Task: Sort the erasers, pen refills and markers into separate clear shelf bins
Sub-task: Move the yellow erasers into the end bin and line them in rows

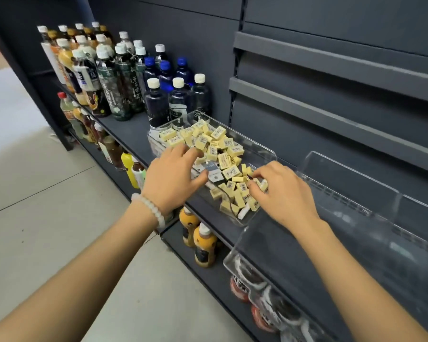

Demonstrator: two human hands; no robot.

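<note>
Nearest, an empty clear bin point(331, 243) overhangs the shelf point(134, 134) edge. Right hand point(282, 193) curls into the eraser heap, fingers pinching small yellow erasers point(223, 154); left hand point(173, 176), beaded bracelet point(151, 208) at wrist, spreads slack over the near rim of the filled bin point(262, 146), gripping nothing. Barcode stickers on the erasers, unreadable. A white marker point(244, 213) lies at the bin's front corner. Beyond, bottles point(156, 102); one label reads "FOREST". Bare shelf left of the bin.
</note>
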